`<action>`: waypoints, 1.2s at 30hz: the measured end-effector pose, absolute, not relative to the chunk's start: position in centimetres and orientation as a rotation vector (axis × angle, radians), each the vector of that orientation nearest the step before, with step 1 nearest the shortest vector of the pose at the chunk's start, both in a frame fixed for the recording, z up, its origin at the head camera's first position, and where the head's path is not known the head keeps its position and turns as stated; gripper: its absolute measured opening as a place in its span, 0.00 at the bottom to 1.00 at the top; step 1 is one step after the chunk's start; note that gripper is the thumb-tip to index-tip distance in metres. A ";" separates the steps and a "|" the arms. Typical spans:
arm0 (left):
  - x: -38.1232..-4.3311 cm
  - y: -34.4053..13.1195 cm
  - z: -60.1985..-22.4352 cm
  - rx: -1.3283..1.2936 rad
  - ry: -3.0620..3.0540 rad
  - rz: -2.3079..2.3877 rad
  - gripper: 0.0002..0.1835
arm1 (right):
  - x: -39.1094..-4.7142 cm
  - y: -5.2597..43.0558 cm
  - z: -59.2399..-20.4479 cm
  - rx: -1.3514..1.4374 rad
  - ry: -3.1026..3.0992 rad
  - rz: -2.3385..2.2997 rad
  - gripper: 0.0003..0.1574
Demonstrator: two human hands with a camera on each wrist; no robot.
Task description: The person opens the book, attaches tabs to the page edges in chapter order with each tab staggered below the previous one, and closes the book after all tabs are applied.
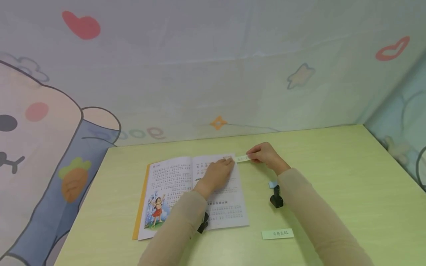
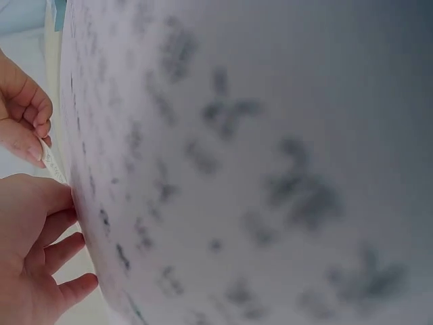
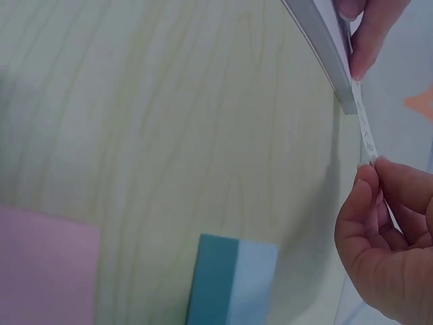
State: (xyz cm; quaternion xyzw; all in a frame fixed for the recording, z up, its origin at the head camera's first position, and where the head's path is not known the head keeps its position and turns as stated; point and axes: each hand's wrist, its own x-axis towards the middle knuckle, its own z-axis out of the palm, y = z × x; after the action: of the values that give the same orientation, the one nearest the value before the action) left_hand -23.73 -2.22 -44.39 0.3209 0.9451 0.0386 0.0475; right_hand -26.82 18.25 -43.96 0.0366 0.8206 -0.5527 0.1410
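An open book (image 1: 220,207) with printed text lies on the table, a drawn figure on its left page. My left hand (image 1: 217,173) rests on the upper right corner of the right page, fingers extended. Between thumb and fingers my right hand (image 1: 266,155) pinches one end of a narrow paper strip (image 1: 242,159) with handwriting. The strip's other end meets the page's outer edge at the left fingertips. In the right wrist view the strip (image 3: 363,125) bridges the book's corner and the right fingertips. The left wrist view shows the page (image 2: 203,162) close up.
A second handwritten strip (image 1: 277,234) lies nearer me, right of the book. A blue sticky pad (image 1: 273,184) sits beside the right sleeve; a pink paper (image 3: 47,267) shows in the right wrist view. A printed cloth (image 1: 186,92) hangs behind the table's back edge.
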 end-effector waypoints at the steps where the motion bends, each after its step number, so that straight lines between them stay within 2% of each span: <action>1: -23.7 -2.1 -44.4 0.977 2.884 0.118 0.21 | -26.8 18.3 -44.1 0.109 2.371 -1.596 0.16; 13: -23.8 -0.6 -43.7 0.997 2.943 -0.221 0.22 | -26.8 18.5 -44.6 0.150 2.345 -1.614 0.17; 27: -24.3 0.7 -44.6 0.784 2.954 -0.266 0.25 | -26.7 18.2 -44.7 0.146 2.331 -1.623 0.17; 36: -23.1 0.9 -43.8 0.839 2.938 -0.280 0.23 | -26.7 18.5 -45.0 0.181 2.299 -1.656 0.18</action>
State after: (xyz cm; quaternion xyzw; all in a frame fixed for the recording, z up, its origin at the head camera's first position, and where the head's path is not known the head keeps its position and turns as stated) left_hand -23.11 0.95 -43.83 0.2732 0.9569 -0.0913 0.0367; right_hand -26.71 18.48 -45.01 0.0632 0.8005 -0.5766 0.1507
